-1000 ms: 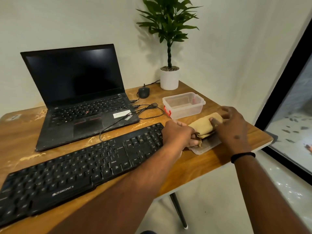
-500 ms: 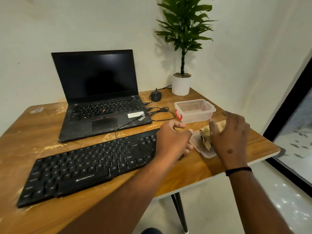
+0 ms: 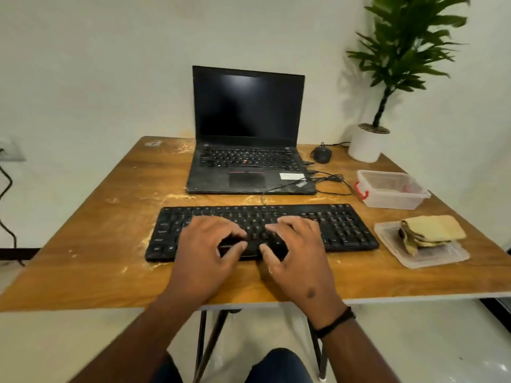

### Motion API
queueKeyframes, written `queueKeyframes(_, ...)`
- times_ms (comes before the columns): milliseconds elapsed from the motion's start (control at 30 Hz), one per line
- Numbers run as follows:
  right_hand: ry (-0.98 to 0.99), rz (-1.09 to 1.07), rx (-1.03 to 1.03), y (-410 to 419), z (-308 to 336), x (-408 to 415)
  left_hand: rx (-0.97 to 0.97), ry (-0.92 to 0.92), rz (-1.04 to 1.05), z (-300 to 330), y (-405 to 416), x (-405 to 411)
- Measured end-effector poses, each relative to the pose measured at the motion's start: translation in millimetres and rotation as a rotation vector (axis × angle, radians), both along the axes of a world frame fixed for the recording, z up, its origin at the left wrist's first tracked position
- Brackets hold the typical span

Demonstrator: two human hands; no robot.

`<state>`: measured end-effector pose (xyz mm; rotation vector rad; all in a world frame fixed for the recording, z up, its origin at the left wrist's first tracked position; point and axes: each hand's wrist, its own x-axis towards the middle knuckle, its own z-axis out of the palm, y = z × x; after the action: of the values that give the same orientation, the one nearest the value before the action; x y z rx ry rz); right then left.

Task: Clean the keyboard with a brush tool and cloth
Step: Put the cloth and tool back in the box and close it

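Note:
A black keyboard (image 3: 343,228) lies across the middle of the wooden table (image 3: 96,244). My left hand (image 3: 207,250) and my right hand (image 3: 296,252) rest side by side on its keys, fingers loosely curved and holding nothing. A folded tan cloth (image 3: 434,230) sits on a clear plastic lid (image 3: 431,258) to the right of the keyboard, apart from both hands. No brush can be made out.
An open black laptop (image 3: 249,134) stands behind the keyboard, with a mouse (image 3: 322,154) and cables to its right. A clear plastic box (image 3: 390,189) and a potted plant (image 3: 367,145) occupy the back right. Pale crumbs are scattered over the tabletop.
Both hands left the cloth on the lid and moved left onto the keyboard. The view swung round and now faces the keyboard squarely.

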<state>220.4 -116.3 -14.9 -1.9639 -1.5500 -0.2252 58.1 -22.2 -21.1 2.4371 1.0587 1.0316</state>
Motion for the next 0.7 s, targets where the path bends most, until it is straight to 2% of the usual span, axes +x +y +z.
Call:
queueKeyframes(233, -0.028, -0.073, -0.081, -1.3, -8.4, -22.6, -0.022, 0.122, -0.019, -6.4, 3.9, -28.7)
queueKeyframes(533, 0.039, -0.040, -0.174, 32.0, 5.0, -10.0, -0.075, 0.134, 0.017, 1.8, 28.3, -15.0)
queueKeyframes(700, 0.076, -0.051, -0.152, 46.5, 6.0, -9.3, -0.114, 0.087, 0.021, 2.1, 44.0, -9.9)
